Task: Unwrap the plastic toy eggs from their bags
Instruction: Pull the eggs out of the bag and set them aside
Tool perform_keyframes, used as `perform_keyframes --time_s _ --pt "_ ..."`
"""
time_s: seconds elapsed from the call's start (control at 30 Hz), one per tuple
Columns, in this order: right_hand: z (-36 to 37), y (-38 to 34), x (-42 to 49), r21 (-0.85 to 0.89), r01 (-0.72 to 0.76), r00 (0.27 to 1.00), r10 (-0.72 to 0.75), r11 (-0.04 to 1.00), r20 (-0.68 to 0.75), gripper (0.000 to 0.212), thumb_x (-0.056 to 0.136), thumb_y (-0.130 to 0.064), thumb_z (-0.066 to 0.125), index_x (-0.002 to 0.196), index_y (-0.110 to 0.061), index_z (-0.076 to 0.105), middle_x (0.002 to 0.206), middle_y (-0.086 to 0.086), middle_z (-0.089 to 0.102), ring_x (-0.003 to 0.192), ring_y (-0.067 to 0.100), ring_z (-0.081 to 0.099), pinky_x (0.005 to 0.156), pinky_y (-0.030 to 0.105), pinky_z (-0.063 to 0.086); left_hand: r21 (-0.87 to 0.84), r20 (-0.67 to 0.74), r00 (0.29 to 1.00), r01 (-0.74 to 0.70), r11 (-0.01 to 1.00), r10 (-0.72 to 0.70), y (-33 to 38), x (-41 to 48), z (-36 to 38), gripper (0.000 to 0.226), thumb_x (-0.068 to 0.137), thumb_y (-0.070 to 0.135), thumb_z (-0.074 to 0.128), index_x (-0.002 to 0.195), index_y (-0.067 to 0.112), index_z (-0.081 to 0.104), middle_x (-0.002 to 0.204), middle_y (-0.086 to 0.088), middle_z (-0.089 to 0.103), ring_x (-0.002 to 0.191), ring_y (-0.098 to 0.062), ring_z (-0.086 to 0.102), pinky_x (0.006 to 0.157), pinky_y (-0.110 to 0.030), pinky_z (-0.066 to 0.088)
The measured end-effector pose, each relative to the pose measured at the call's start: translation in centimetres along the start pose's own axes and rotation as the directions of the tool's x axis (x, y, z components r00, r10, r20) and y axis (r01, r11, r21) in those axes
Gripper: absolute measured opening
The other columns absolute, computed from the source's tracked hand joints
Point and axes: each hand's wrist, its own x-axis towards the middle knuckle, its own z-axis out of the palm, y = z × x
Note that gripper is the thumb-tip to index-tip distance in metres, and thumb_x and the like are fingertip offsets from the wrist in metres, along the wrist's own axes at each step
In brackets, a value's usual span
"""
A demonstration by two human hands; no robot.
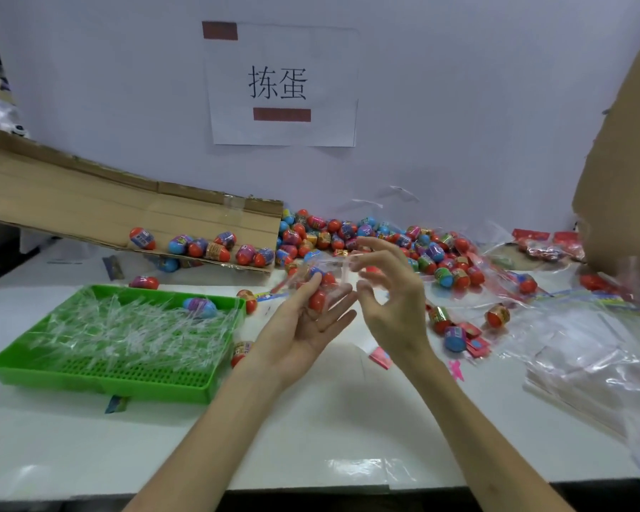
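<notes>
White table [311, 437] (eggs [326, 234] strewn), wall sign [281, 86]; fingers [385, 249] pinch bag [326, 261].

White table [311, 445] — just left of the left hand [303, 327] sits a green tray [34, 367]. Beyond both hands a heap of toy eggs [326, 234] spreads across it. Right of the right hand [388, 301] lie clear bags [584, 349] — red packets [475, 338] nearer that hand.

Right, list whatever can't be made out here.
Head view only:
- Bag in left hand: egg count lost to motion blur and glare.
- Right hand: grip on the bag blurred.
- Box: cut off by the right edge, inside hidden.
- Tray: floor mostly covered by wrappers.
- Eggs: labels too small to read.
</notes>
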Motion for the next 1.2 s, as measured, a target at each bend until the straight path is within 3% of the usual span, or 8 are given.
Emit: perform_keyframes --time_s 0.07,0.2,0.43,0.57,0.67,0.77,1.03,1.2 --pt "-0.8 -0.2 0.9 0.049 -0.037 0.999 0.036 0.998 0.025 0.045 0.077 0.01 0.064 0.112 -0.019 0.059 0.13 -0.008 0.06 0.121 0.013 0.061 0.093 0.032 0.058 -0.011 -0.041 0.998 0.046 0.999 -0.046 0.3 -0.2 0.1 0.045 0.085 0.025 0.076 0.123 0.002 0.069 0.118 -0.024 0.073 0.106 -0.035 0.074 0.082 -0.045 0.063" --pt "-2.6 -0.6 3.6 -0.05 -0.096 0.904 0.108 0.994 0.413 0.04 0.09 -0.002 0.073 0.127 -0.017 0.065 0.123 -0.014 0.069 0.115 0.005 0.065 0.097 0.033 0.056 0.007 -0.02 0.987 0.162 0.987 -0.161 1.0 -1.0 0.1 0.048 0.086 0.036 0.077 0.117 0.0 0.074 0.116 -0.017 0.074 0.098 -0.028 0.076 0.084 -0.043 0.063" --pt "-2.6 -2.8 5.5 0.038 -0.114 0.92 0.092 0.993 0.38 0.009 0.093 -0.004 0.072 0.099 -0.006 0.077 0.093 0.005 0.078 0.089 0.02 0.075 0.088 0.037 0.061 0.091 0.177 0.941 0.278 0.956 -0.29 3.0 -5.0 -1.7 0.087 0.089 0.072 0.054 0.129 -0.005 0.067 0.115 -0.021 0.073 0.083 -0.027 0.075 0.076 -0.038 0.062" --pt "-3.1 -3.5 5.9 0.136 -0.168 0.945 0.121 0.976 0.303 0.013 0.093 -0.003 0.07 0.092 -0.015 0.077 0.082 -0.003 0.077 0.079 0.022 0.074 0.073 0.03 0.061 0.524 -0.047 0.98 -0.139 0.84 0.192 3.5 -7.7 -2.1 0.04 0.074 0.05 0.077 0.082 0.011 0.075 0.071 -0.01 0.07 0.053 -0.015 0.061 0.048 -0.023 0.05" --pt "-3.2 -3.9 5.8 0.173 -0.232 0.932 0.168 0.957 0.32 0.012 0.094 -0.004 0.069 0.093 -0.014 0.075 0.079 -0.003 0.076 0.074 0.017 0.073 0.066 0.022 0.056 0.717 0.01 0.857 -0.366 0.593 0.516 3.9 -7.5 -1.8 0.034 0.074 0.039 0.077 0.104 0.021 0.077 0.094 -0.002 0.078 0.079 -0.014 0.072 0.062 -0.021 0.056" --pt "-2.8 -4.2 5.8 0.203 -0.263 0.933 0.195 0.943 0.301 0.013 0.095 -0.005 0.068 0.092 -0.015 0.075 0.078 -0.002 0.076 0.074 0.015 0.073 0.066 0.021 0.056 0.756 0.098 0.85 -0.402 0.517 0.518 4.5 -6.7 -0.3 0.045 0.077 0.041 0.073 0.12 0.024 0.073 0.108 0.008 0.078 0.099 -0.009 0.073 0.076 -0.021 0.058" --pt "-2.1 -4.5 5.6 0.355 -0.351 0.932 0.289 0.866 0.218 0.01 0.096 -0.012 0.068 0.092 -0.018 0.075 0.083 -0.004 0.075 0.083 0.014 0.073 0.073 0.025 0.058 0.66 0.087 0.727 -0.554 0.507 0.681 4.6 -4.2 3.6 0.018 0.079 0.03 0.081 0.09 0.015 0.078 0.077 -0.001 0.076 0.073 -0.015 0.07 0.072 -0.025 0.059" --pt "-1.9 -4.5 5.3 0.423 -0.341 0.939 0.328 0.84 0.106 0.004 0.094 -0.016 0.07 0.092 -0.014 0.073 0.082 0.001 0.073 0.08 0.015 0.07 0.074 0.024 0.056 0.588 0.072 0.682 -0.618 0.521 0.728 4.2 -3.7 5.0 0.01 0.083 0.017 0.08 0.084 0.011 0.073 0.083 0.001 0.077 0.079 -0.009 0.072 0.069 -0.018 0.055"
